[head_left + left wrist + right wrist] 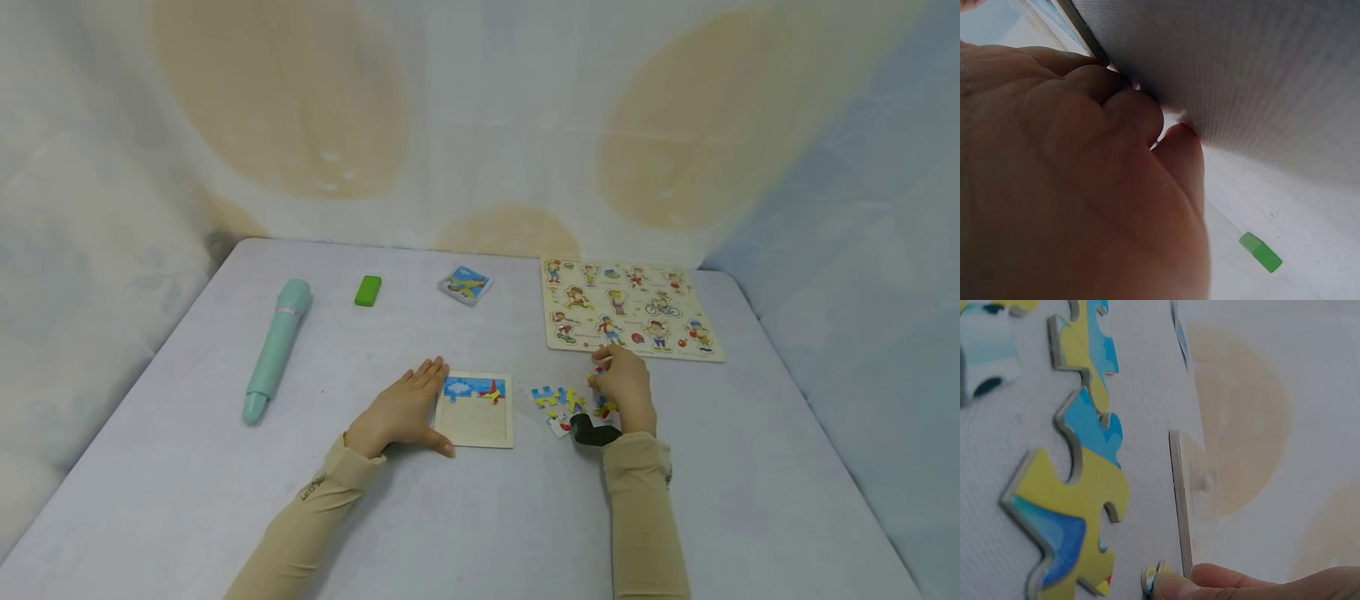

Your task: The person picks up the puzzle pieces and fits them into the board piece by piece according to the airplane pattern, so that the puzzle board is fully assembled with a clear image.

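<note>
My left hand (pixel 408 408) lies along the left edge of a small wooden puzzle tray (pixel 476 443), its fingers extended against the rim and the thumb by the lower corner. Joined blue pieces (pixel 468 387) with a cloud and a red-and-yellow shape fill the tray's top strip. To the right, my right hand (pixel 628 390) pinches a small jigsaw piece (pixel 1148 579) between thumb and finger; most of that piece is hidden. Loose yellow and blue jigsaw pieces (pixel 558 398) lie between the tray and this hand, and more sit partly under its fingers.
A peg puzzle board (pixel 630 308) with cartoon figures lies behind the right hand. Farther back are a square airplane picture (pixel 466 285) and a green block (pixel 367 291). A mint-green microphone-shaped toy (pixel 276 354) lies at left. Black wrist gear (pixel 592 432) hangs beside the right wrist.
</note>
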`<state>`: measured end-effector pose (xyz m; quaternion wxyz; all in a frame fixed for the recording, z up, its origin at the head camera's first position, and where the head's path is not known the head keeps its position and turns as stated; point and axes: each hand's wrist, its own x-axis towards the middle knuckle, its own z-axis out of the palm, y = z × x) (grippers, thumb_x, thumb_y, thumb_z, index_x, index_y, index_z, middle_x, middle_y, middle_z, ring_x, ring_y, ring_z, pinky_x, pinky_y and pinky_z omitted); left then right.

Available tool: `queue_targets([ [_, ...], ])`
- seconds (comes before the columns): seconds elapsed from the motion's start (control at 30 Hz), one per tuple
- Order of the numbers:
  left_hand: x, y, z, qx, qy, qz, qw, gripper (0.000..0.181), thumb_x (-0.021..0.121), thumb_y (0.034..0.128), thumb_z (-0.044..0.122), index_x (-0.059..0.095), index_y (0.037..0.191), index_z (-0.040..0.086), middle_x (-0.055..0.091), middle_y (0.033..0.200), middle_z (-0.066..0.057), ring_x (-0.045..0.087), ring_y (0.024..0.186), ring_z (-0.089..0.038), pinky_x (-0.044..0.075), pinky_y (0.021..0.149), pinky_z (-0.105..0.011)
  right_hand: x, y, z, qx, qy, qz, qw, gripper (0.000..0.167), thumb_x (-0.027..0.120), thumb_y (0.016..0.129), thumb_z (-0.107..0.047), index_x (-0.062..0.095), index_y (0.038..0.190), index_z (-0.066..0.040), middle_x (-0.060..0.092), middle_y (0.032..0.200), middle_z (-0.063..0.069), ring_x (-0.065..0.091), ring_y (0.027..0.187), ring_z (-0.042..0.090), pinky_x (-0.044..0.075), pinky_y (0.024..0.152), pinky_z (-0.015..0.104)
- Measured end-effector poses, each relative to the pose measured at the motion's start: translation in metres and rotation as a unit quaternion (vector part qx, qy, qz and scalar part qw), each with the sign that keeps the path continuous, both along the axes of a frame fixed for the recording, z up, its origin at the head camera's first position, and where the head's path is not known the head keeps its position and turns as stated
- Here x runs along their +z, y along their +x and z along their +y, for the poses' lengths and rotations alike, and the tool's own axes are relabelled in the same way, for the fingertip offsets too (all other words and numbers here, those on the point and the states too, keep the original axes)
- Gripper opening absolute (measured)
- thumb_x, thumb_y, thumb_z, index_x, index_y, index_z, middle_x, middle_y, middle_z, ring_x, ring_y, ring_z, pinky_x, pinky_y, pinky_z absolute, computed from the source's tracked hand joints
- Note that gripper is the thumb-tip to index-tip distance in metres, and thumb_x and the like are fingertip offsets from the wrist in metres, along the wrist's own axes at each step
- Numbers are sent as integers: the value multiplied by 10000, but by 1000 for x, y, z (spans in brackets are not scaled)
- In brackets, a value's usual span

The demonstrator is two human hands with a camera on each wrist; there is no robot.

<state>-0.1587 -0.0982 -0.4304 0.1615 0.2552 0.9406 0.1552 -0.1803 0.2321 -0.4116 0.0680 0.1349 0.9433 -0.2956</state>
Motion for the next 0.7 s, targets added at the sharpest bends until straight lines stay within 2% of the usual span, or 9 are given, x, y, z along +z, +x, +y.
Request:
queue_targets([
  [0.3, 2, 0, 1, 21, 14, -1, 10000, 1295, 849, 603, 582, 178, 1528, -29, 134, 1617, -186, 121, 1512, -329, 171, 1227, -491, 4, 2, 3, -12, 59, -75, 10000, 350, 723, 853, -123, 625, 1172, -17, 640, 1160, 227, 597, 970, 351, 495, 748, 393],
  [0.53, 1, 2, 1, 11, 27, 30, 10000, 1293, 846, 601, 589, 187, 1526, -30, 145, 1616, -186, 129, 1510, -330, 178, 1224, -494, 2, 3, 5, -82, -205, 362, 9991, 183, 653, 916, -126, 680, 1044, 2, 685, 1027, 194, 616, 887, 296, 483, 722, 366],
  [0.7, 1, 1, 1, 23, 50, 38, 10000, 1294, 844, 602, 592, 186, 1526, -30, 144, 1616, -186, 128, 1510, -331, 181, 1222, -500, 2, -1, 6, 121, -552, 338, 9978, 224, 623, 945, -162, 682, 1101, -11, 678, 1063, 192, 622, 896, 261, 491, 717, 318],
])
